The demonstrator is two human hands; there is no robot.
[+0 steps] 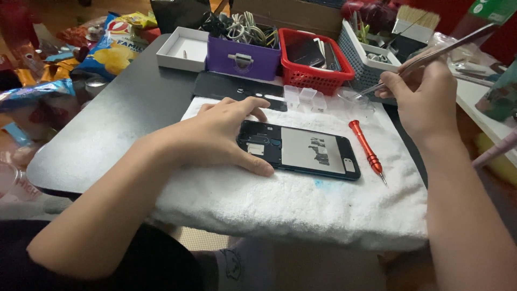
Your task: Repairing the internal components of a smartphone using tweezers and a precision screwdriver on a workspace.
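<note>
Two bare hands are at work over an opened black smartphone [299, 149] that lies back-side up, its rear cover already off, on a white terry towel [301, 199] spread over the dark table [107, 140]. The left hand [221, 134] rests on the phone's camera end, fingers loosely spread with the thumb pressed along its near edge, while the right hand [425, 94] pinches slim metal tweezers [431, 56] over a small clear plastic parts tray [304, 98]. The red-handled screwdriver [366, 144] lies unused just beside the phone, whose inner parts look still in place, so disassembly seems to be at an early-to-middle stage.
</note>
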